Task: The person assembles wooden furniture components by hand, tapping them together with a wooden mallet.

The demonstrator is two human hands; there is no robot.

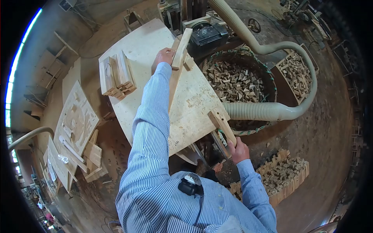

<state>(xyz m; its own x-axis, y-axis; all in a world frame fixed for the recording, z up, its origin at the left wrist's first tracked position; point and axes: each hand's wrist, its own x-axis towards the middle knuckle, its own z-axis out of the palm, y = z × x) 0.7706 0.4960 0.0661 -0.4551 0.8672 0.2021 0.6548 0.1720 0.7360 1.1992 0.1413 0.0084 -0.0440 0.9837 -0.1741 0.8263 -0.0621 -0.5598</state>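
Left hand (164, 56) lies against the wood (182, 50), fingers bent; clamped or merely pressing, I cannot tell. Strip (176, 86) runs from there back toward me, past my wrist. My right hand (239, 150) is wrapped round the bar (224, 126) at the table (198, 123) edge. Stack (119, 73) sits left of my left grip; basket (274, 79) of offcuts, beyond my right.

Risks, judged: light left pressure could let the wood twist; sawdust (193, 102) could tilt a piece laid on it; a wide left elbow could knock the stack.

Writing: dark marks (175, 143) on the near edge, illegible. No brand readable on the motor (210, 35).
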